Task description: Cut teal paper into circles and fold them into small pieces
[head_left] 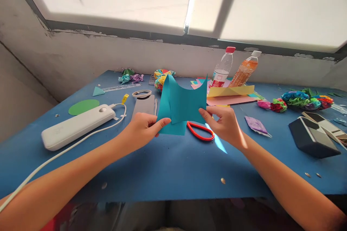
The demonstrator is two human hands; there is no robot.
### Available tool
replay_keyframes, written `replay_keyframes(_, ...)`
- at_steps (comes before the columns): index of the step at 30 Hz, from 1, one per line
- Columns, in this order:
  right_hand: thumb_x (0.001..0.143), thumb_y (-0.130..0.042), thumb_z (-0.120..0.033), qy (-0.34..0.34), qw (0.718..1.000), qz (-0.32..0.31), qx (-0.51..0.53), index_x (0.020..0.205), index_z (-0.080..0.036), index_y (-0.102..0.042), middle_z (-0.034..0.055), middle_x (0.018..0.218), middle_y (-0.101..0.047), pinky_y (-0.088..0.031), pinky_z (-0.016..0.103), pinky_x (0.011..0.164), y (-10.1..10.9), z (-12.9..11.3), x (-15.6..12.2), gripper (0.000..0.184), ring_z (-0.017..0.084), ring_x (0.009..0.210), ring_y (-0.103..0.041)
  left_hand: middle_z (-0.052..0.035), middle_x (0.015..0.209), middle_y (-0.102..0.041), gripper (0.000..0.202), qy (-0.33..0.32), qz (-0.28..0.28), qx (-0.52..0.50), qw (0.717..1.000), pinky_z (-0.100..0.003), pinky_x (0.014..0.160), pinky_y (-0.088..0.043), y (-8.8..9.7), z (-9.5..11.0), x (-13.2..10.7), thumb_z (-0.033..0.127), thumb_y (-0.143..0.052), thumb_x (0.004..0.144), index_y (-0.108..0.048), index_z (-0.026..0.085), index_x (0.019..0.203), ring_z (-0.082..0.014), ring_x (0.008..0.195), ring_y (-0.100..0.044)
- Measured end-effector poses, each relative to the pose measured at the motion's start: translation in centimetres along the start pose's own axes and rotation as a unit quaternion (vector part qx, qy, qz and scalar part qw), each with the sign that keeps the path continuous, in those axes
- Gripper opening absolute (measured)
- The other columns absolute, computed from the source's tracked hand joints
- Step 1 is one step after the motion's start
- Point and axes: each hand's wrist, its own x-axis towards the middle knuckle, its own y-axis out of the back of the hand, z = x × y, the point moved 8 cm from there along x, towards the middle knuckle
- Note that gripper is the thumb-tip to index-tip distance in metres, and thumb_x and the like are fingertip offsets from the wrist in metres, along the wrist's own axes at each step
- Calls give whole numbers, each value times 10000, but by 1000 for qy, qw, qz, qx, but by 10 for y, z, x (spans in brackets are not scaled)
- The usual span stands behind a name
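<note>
Between my two hands a piece of teal paper is held up above the table. Its top edge is cut in a concave curve with pointed corners, and the left part is folded over. My left hand pinches the lower left edge, thumb in front. At the right edge my right hand grips the paper between thumb and fingers. Below and behind the paper lies a pair of scissors with a red handle; its blades are hidden.
On the blue table a white power bank with a cable lies left, near a green paper circle. Two bottles stand at the back by coloured paper sheets. Paper flowers and a black box are right.
</note>
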Motion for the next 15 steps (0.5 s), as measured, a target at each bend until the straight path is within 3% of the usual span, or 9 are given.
replay_keyframes(2,841,-549,-427,-45,992,-7,119,524,-171,-459,-29,505,-385,-299,251,488,1,7,2,417,90,492,-347,23,431,-387,521,-40,83,89,992,-256,459,-257,17,6,0,551,-448,816,-383,185,450,-108,431,-340)
replay_keyframes(5,794,-620,-436,-115,936,-45,330,705,-183,-575,-19,596,-522,-405,250,496,-8,12,3,272,109,523,-493,36,517,-395,409,-76,254,190,945,-245,472,-243,49,18,-11,549,-519,784,-459,187,602,-106,464,-335)
replay_keyframes(7,779,-653,-394,-144,894,-79,416,800,-192,-598,-21,633,-571,-445,245,495,-17,12,2,211,110,527,-545,41,526,-378,405,-93,277,181,939,-237,471,-247,55,22,-14,558,-487,801,-472,185,646,-104,467,-330)
replay_keyframes(9,791,-653,-355,-160,863,-116,465,855,-196,-601,-20,653,-602,-466,232,498,-27,11,-2,179,112,544,-588,35,494,-363,493,-86,198,119,969,-235,457,-247,46,19,-8,597,-372,842,-479,180,602,-103,454,-322)
replay_keyframes(11,817,-629,-338,-172,837,-167,492,878,-198,-595,-18,663,-619,-478,223,504,-38,10,-8,156,118,568,-622,6,507,-439,614,-37,74,3,997,-230,434,-278,26,8,0,689,-283,819,-514,173,580,-109,456,-371)
replay_keyframes(13,842,-598,-348,-173,826,-223,488,881,-191,-592,-8,678,-630,-490,225,512,-50,7,-14,162,128,593,-643,-50,604,-573,694,25,-41,-152,987,-239,432,-363,3,1,2,785,-292,735,-583,164,626,-142,502,-489)
replay_keyframes(15,851,-580,-374,-161,837,-266,449,872,-173,-595,11,708,-641,-506,238,542,-58,3,-19,203,133,615,-645,-100,694,-655,674,56,-66,-285,955,-283,471,-458,-7,1,1,793,-434,660,-645,154,693,-200,579,-591)
